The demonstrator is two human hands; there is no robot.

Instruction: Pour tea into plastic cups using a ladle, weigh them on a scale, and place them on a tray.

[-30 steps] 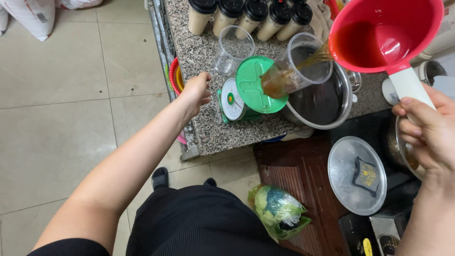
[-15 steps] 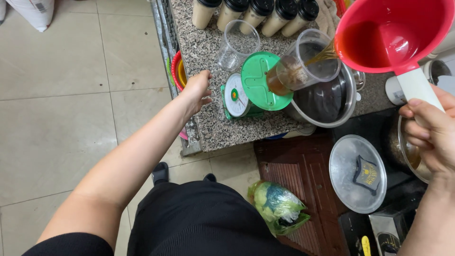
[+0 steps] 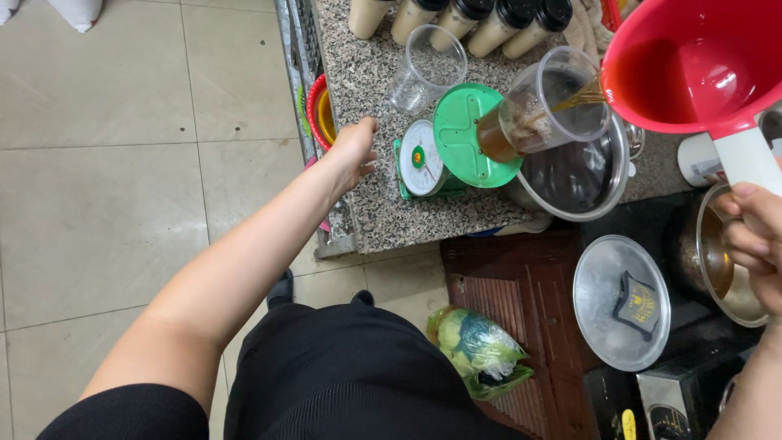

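1. Right hand (image 3: pixel 753 244), right edge: clamped on the white handle of a red ladle (image 3: pixel 692 69), upper right.
2. Ladle: tilted, a brown stream running into a clear cup (image 3: pixel 542 114) on a green scale (image 3: pixel 456 143), upper centre.
3. Cup: partly filled; pouring appears under way.
4. Left hand (image 3: pixel 352 155), centre left: loosely curled, holding nothing, resting on the granite counter (image 3: pixel 375 212) beside the scale.
5. An empty cup (image 3: pixel 423 73) stands behind.

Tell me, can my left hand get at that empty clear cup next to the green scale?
Probably yes. The left hand rests empty on the granite counter, and the empty clear cup stands just beyond it with bare counter between. The green scale sits off to the side, not in the path.
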